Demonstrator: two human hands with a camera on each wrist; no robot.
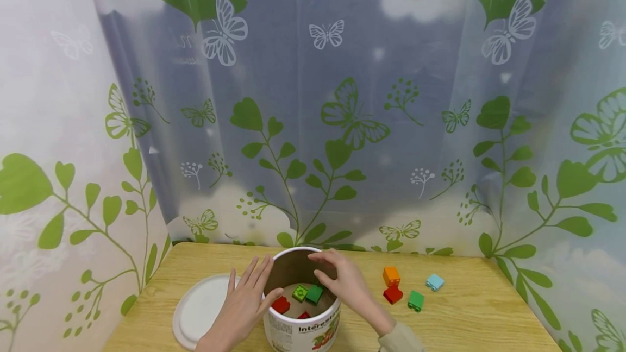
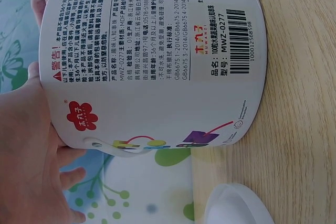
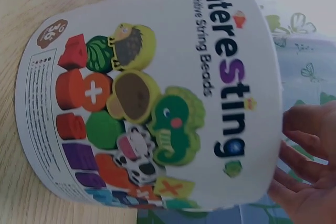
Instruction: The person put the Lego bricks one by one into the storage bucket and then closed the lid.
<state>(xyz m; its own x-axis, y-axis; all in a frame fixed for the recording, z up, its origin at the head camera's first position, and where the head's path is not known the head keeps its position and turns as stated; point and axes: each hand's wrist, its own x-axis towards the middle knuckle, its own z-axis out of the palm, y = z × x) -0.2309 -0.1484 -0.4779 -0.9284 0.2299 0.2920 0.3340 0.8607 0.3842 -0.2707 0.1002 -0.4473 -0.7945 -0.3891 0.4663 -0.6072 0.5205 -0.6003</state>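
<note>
White tub (image 1: 302,333): left hand (image 1: 248,296) outstretched, right hand (image 1: 345,280) curved.

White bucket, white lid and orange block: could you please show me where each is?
White bucket (image 3: 149,98): right wrist view, on the printed outer wall.
White lid (image 1: 198,309): head view, on its flat face.
Orange block (image 1: 390,275): head view, middle of the block.

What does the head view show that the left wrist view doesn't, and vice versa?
Only the head view: the inside of the white bucket, with red toy bricks and green toy bricks in it, plus an orange brick, a red brick, a green brick and a light blue brick on the wooden table.

Only the left wrist view: the bucket's handle and red flower-shaped logo.

Both: the bucket's outside, left hand, part of the right hand, white lid, table and leaf-print curtain.
</note>
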